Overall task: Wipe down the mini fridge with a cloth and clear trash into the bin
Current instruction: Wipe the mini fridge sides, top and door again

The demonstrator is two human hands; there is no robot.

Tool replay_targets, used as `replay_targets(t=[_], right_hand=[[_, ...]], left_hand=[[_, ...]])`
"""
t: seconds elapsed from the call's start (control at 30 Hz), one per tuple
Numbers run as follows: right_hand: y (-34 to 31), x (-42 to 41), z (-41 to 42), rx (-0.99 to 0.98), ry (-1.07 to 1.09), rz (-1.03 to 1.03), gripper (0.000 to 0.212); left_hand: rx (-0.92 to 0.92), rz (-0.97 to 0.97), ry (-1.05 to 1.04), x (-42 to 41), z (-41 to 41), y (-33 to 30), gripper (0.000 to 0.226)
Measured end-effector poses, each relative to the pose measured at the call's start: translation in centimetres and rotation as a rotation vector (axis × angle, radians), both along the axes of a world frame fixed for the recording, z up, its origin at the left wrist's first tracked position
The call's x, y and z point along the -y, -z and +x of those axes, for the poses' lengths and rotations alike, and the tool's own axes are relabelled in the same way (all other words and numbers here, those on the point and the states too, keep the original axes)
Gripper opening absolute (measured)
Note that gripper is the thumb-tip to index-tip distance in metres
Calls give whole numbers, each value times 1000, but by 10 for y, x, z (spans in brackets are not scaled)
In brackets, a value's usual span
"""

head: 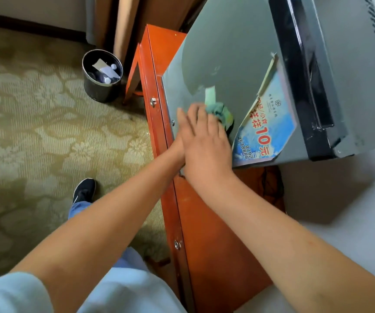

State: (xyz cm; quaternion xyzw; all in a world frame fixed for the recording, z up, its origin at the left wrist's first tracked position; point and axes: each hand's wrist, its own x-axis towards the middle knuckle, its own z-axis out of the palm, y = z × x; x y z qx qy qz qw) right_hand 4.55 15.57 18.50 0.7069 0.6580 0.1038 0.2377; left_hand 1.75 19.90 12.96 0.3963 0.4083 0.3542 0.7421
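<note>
We are in the wiping step. The fridge [231, 41] is the biggest thing here, a grey metal box with a smooth flat door, up at 1 o'clock. A darker, curved patch on the door may be a wet part we have wiped, so we think the job is partly done. A black shiny strip runs along its side at 2 o'clock.

Under it sits the cabinet [206, 222], orange-red wood, hard and glossy, with small metal knobs.

The carpet [35, 132] at 9 o'clock looks soft, with a leafy tan pattern.

The bin [101, 75] stands at 11 o'clock, well apart from our hands. It is round, dark and shiny, with paper and small bottles inside.

A blue paper sticker [270, 127] is on the door, its edges peeling.

Our right hand [206, 143] lies flat, fingers nearly straight, pressing the cloth [220, 109] on the door. The left hand [183, 132] is beside it, touching it, with straight fingers; it holds nothing we can see.

The cloth is green, soft and bunched up.

Next we think we should rub the dry part, going gently near the loose sticker so it does not tear.
</note>
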Motion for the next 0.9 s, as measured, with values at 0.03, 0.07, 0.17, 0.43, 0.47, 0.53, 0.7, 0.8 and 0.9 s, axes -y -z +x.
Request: replay_targets(t=[0.03, 0.07, 0.17, 0.43, 0.47, 0.53, 0.7, 0.8, 0.9], right_hand=[[-2, -13, 5, -12, -19, 79, 96], [0, -24, 9, -21, -24, 120, 98], [24, -32, 13, -57, -2, 47, 100], [52, 56, -3, -123, 153, -308, 84], [45, 60, -4, -115, 142, -292, 88], [30, 59, -2, -101, 67, -186, 92], [29, 41, 14, -132, -8, 27, 92], [62, 56, 20, -150, 19, -145, 98], [91, 72, 17, -166, 89, -306, 96]], left_hand=[[-13, 91, -46, -14, 1, -13, 19], [28, 76, -13, -26, 0, -23, 21], [-31, 147, -39, -44, 7, 13, 35], [-30, -115, 195, 72, -16, 68, 9], [18, -82, 199, 73, -17, 61, 7], [74, -10, 169, 60, -14, 48, 4], [111, 21, 78, 32, -4, 34, 42], [-16, -55, 75, 53, 1, 69, 35], [-80, -172, 138, 81, -3, 97, 31]])
